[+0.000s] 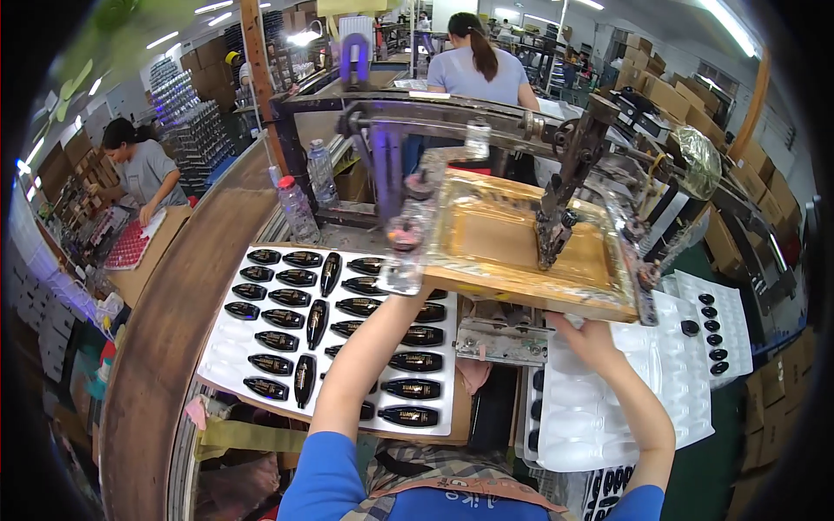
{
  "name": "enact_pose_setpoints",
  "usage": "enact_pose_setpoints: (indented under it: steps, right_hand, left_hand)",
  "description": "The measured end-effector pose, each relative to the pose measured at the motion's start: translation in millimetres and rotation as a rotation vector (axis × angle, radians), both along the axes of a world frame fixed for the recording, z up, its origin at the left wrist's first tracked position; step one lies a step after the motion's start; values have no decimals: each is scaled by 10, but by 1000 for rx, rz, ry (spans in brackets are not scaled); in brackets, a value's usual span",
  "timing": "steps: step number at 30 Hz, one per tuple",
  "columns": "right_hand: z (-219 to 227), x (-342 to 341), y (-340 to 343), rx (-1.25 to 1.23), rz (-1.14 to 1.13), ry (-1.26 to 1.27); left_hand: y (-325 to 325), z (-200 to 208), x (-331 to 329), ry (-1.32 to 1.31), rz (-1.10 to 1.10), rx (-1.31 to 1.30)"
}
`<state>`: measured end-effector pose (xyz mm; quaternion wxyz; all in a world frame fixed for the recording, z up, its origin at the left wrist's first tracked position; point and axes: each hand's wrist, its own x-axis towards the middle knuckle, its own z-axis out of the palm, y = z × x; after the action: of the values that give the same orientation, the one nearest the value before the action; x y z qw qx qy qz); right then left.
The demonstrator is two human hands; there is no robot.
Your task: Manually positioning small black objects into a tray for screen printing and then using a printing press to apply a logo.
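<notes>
A wooden screen-printing frame (pixel 530 291) with amber mesh (pixel 491 234) is mounted on the press in front of me. My left forearm (pixel 369 352) reaches up to the frame's near left corner, which hides that hand's fingers. My right hand (pixel 586 337) is below the frame's front edge, beside the metal fixture (pixel 499 340); its fingertips are partly covered, so any grip cannot be made out. On my left, a white moulded tray (pixel 221 334) carries several glossy black bottles (pixel 413 388) with gold print, lying flat.
White moulded trays (pixel 582 408) with some black bottles lie at the right. A press arm (pixel 569 174) stands over the mesh. Clear bottles (pixel 297 210) stand behind the left tray, beside a curved brown belt (pixel 165 365). Two people work farther off; cartons (pixel 669 100) are stacked far right.
</notes>
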<state>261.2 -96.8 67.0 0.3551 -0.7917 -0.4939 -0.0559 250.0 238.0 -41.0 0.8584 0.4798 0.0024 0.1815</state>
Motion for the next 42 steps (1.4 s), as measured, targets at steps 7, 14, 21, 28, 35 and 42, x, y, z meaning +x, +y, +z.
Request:
enact_pose_setpoints:
  steps: [7, 14, 21, 28, 35, 42]
  right_hand:
    - [108, -164, 264, -274, 22, 268]
    - [-481, 862, -1100, -85, -470, 5]
    - [-828, 2507, -2739, -381, -979, -294]
    - [-528, 2377, -2732, -831, -1125, -75]
    - [-877, 2678, -3573, -566, -908, -261]
    - [-350, 1614, -2370, 237, -799, 265]
  left_hand:
    - [112, 820, -1656, 183, 572, 521]
    - [1321, 145, -3515, 441, 1163, 507]
    - [1807, -468, -4335, 807, 1338, 482]
    - [1957, -711, -4458, 1129, 1348, 606]
    - [1793, -517, -3982, 1261, 1458, 1160]
    - [249, 449, -2076, 260, 865, 1234]
